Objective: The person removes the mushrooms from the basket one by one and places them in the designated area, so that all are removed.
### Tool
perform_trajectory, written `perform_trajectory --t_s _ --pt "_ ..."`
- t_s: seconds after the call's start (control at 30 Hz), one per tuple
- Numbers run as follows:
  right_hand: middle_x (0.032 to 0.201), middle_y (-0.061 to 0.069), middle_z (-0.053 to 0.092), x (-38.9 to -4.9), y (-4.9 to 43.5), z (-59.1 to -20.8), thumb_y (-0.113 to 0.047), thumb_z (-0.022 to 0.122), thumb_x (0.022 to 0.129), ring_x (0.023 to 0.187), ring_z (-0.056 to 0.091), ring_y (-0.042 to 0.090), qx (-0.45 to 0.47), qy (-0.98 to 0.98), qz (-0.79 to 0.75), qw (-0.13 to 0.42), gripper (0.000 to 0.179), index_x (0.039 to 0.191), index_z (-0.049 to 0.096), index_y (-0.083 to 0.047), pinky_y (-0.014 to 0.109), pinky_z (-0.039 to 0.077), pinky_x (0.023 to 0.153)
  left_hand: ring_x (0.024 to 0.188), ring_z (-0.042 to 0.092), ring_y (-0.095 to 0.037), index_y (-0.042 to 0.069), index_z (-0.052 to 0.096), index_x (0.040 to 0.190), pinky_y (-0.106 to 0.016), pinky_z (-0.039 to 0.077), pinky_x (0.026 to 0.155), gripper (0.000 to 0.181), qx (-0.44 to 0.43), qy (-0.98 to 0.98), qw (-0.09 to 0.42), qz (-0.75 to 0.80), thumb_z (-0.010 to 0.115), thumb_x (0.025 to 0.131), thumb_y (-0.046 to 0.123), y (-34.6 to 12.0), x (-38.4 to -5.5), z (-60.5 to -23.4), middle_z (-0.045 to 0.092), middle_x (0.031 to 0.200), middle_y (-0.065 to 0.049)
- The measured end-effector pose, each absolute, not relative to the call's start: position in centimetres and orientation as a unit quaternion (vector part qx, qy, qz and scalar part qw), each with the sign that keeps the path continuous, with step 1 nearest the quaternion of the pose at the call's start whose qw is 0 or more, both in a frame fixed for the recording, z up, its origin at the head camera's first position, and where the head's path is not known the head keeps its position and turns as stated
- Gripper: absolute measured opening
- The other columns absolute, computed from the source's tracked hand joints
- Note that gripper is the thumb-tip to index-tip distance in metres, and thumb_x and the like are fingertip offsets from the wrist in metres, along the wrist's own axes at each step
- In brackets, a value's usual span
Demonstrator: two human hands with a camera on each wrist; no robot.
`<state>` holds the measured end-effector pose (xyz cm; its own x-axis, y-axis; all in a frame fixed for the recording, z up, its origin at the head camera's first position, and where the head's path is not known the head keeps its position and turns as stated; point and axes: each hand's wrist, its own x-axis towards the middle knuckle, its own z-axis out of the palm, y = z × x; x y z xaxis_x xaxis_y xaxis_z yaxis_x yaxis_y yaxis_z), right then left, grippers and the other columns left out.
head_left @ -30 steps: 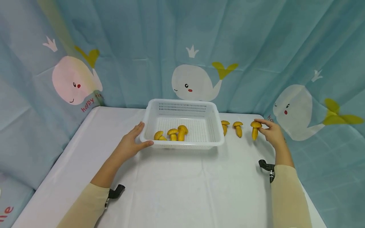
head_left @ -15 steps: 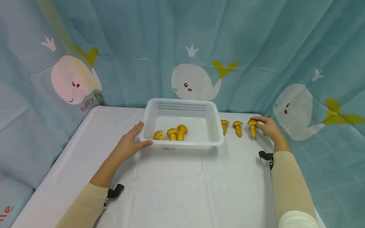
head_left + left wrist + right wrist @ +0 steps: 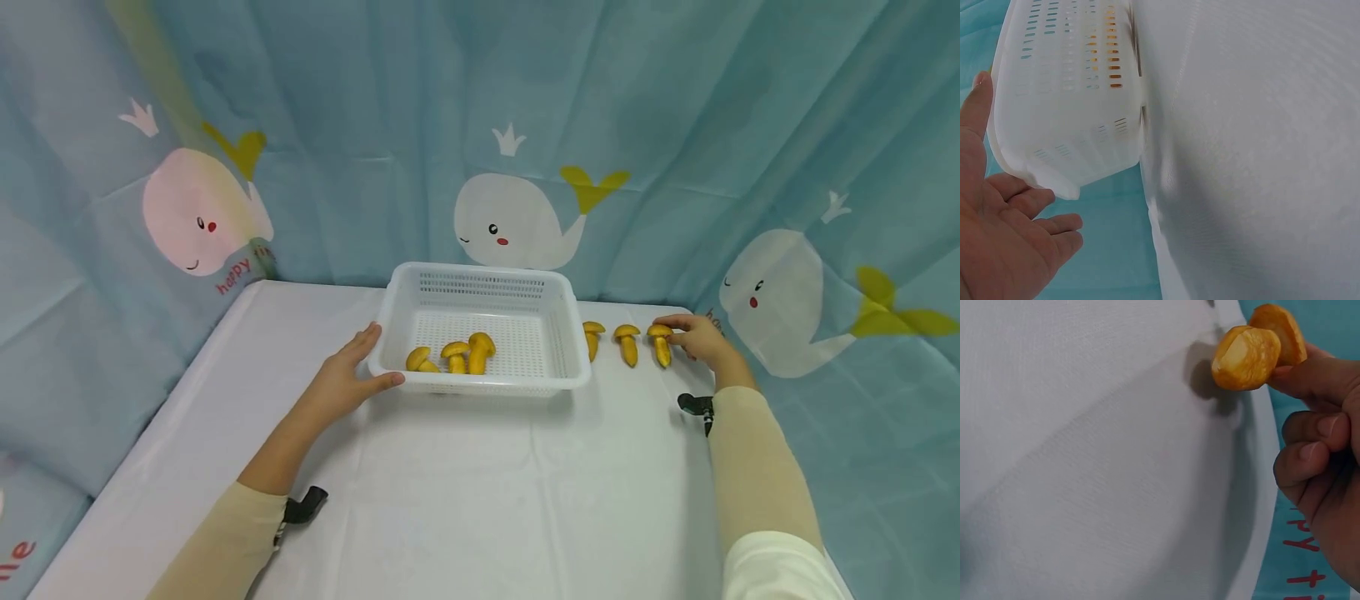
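Note:
At the back of the table, my left hand (image 3: 341,375) rests against the left front corner of a white plastic basket (image 3: 480,383), thumb along the front rim. In the left wrist view the thumb (image 3: 977,106) lies along the rim, and the other fingers are relaxed at the corner. Three yellow mushrooms, including one upright mushroom (image 3: 481,352), are in the basket's front left. My right hand (image 3: 697,337) pinches another yellow mushroom (image 3: 660,343) by its cap. The right wrist view shows its stem end (image 3: 1244,359) close over the white cloth.
Between the basket and my right hand are two more mushrooms, one beside the basket wall (image 3: 592,337) and a middle mushroom (image 3: 627,344). A blue whale-print curtain (image 3: 337,167) hangs behind and on both sides. White cloth (image 3: 465,492) covers the table.
My right hand has moved left with the pinched mushroom, bringing it nearer the two mushrooms on the table. The left hand and the basket have stayed in place.

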<state>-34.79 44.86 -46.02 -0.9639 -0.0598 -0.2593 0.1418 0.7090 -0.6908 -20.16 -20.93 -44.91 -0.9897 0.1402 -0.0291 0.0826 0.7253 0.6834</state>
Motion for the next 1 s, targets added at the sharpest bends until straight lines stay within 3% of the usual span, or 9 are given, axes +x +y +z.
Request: perform_trajectory --t_s 0.2,0.37,0.53,0.8,1.0 --pt "0.158 0.022 0.038 -34.66 44.77 -46.65 -0.012 0.054 0.106 0.071 0.045 0.019 0.029 0.913 -0.383 0.140 0.042 0.149 0.053 -0.008 0.030 0.042 0.055 0.159 0.011 -0.036 0.029 0.013 0.165 -0.071 0.022 0.118 0.110 0.063 0.926 0.041 0.369 0.074 0.082 0.069 -20.75 -20.04 -44.94 0.009 0.173 0.004" --pt "0.159 0.022 0.036 -34.68 44.78 -46.66 -0.010 0.051 0.108 0.057 0.038 0.019 0.030 0.907 -0.391 0.155 0.042 0.150 0.051 -0.008 0.029 0.042 0.053 0.159 0.011 -0.036 0.029 0.013 0.165 -0.070 0.022 0.118 0.110 0.063 0.927 0.041 0.367 0.074 0.082 0.068 -20.70 -19.93 -44.92 0.010 0.173 0.002" --pt "0.160 0.023 0.034 -34.66 44.65 -46.42 -0.011 0.053 0.107 0.055 0.038 0.018 0.023 0.907 -0.389 0.161 0.044 0.150 0.050 -0.007 0.030 0.041 0.053 0.158 0.011 -0.037 0.028 0.014 0.165 -0.071 0.022 0.118 0.111 0.065 0.927 0.036 0.369 0.075 0.082 0.067 -20.61 -19.84 -44.86 0.011 0.173 0.001" --pt "0.160 0.021 0.036 -34.51 44.19 -45.85 -0.011 0.055 0.106 0.080 0.049 0.033 0.015 0.904 -0.394 0.164 0.045 0.151 0.050 -0.009 0.031 0.042 0.056 0.159 0.011 -0.036 0.028 0.013 0.165 -0.070 0.022 0.119 0.111 0.067 0.927 0.034 0.366 0.073 0.081 0.070 -20.68 -19.90 -44.76 0.011 0.173 0.001" --pt "0.161 0.023 0.034 -34.71 44.14 -45.86 -0.012 0.057 0.105 0.062 0.043 0.021 0.007 0.909 -0.384 0.161 0.046 0.150 0.050 -0.008 0.030 0.041 0.054 0.159 0.011 -0.036 0.026 0.014 0.165 -0.070 0.022 0.119 0.113 0.065 0.928 0.032 0.366 0.074 0.081 0.070 -20.71 -19.86 -44.68 0.011 0.173 0.001"
